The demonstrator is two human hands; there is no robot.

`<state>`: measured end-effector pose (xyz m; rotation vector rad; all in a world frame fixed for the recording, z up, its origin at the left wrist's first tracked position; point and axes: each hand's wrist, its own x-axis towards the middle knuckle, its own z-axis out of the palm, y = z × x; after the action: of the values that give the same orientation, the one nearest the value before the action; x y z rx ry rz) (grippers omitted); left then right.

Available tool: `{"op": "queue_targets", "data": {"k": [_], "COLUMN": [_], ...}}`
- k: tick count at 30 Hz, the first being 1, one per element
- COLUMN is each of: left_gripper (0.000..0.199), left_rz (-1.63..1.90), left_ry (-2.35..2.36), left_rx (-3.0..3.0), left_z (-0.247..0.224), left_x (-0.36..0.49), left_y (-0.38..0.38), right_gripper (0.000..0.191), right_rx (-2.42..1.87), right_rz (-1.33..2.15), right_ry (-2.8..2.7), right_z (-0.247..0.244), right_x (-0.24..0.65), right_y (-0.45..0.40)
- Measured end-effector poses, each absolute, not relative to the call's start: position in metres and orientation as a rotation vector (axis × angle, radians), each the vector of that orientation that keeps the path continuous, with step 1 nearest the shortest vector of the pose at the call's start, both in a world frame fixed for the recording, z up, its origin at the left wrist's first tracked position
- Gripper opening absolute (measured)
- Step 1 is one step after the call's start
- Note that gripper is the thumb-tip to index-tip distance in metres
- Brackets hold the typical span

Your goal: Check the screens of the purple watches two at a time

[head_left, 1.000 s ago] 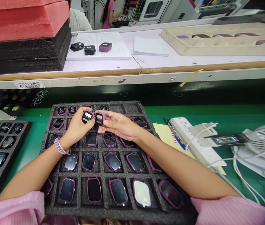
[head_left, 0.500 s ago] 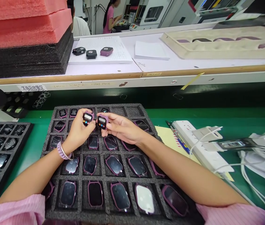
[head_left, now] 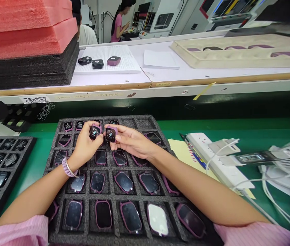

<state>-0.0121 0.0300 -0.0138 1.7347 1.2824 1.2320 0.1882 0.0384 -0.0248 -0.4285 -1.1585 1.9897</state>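
Note:
My left hand (head_left: 88,141) is closed on a purple-cased smartwatch (head_left: 95,132), its lit screen facing me with a dark dial. Close beside it, my right hand (head_left: 131,141) grips a second purple smartwatch (head_left: 110,134) that shows a similar dark dial. Both are held above a dark grey foam tray (head_left: 112,172), whose compartments hold several more purple-framed watches. Most screens in the tray are dark; one near the front, a pale watch face (head_left: 157,219), looks white. Some compartments are hidden under my hands and forearms.
Left of the tray lies another foam tray (head_left: 19,177) with dark watches. A power strip (head_left: 219,160) with plugs and white cables is on the right, beside pens and yellow paper (head_left: 177,147). Foam blocks (head_left: 29,37) and a notepad (head_left: 132,68) occupy the shelf. Two people are beyond.
Both watch screens have switched from a display with a white bar and coloured dots to a dark dial. My hands keep their hold in nearly the same place; the view shifts slightly.

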Motion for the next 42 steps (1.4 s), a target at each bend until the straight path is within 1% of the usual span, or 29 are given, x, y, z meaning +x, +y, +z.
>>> {"op": "queue_targets", "data": {"k": [6, 11, 16, 21, 25, 31, 37, 42], "left_gripper": [0.032, 0.033, 0.031, 0.033, 0.032, 0.031, 0.032, 0.033], "left_rz": [1.176, 1.236, 1.203, 1.245, 1.190, 1.229, 1.169, 1.197], "left_ry": [1.328, 1.256, 1.276, 1.243, 1.262, 1.249, 1.282, 1.257], "left_rx": [1.759, 1.780, 1.787, 1.800, 1.811, 1.829, 1.823, 1.821], "left_z": [-0.0103, -0.0123, -0.0124, -0.0139, -0.0123, -0.0125, -0.0120, -0.0109], "left_x": [-0.0123, -0.0121, -0.0122, -0.0124, -0.0123, -0.0115, -0.0115, -0.0117], "left_y": [0.0271, 0.0277, 0.0273, 0.0273, 0.0261, 0.0270, 0.0254, 0.0246], "right_gripper": [0.051, 0.052, 0.052, 0.051, 0.051, 0.046, 0.050, 0.049], "right_rx": [-0.399, -0.393, -0.402, -0.405, -0.403, -0.393, -0.413, -0.403], "right_rz": [1.993, 1.993, 1.987, 1.972, 1.977, 1.981, 1.996, 1.990], "right_ry": [-1.176, -1.176, -1.185, -1.173, -1.170, -1.167, -1.167, -1.169], "right_z": [-0.0254, -0.0247, -0.0233, -0.0245, -0.0242, -0.0226, -0.0227, -0.0224], "right_x": [0.1896, 0.1890, 0.1881, 0.1885, 0.1886, 0.1885, 0.1896, 0.1897], "right_y": [0.0376, 0.0365, 0.0354, 0.0355, 0.0351, 0.0340, 0.0333, 0.0331]}}
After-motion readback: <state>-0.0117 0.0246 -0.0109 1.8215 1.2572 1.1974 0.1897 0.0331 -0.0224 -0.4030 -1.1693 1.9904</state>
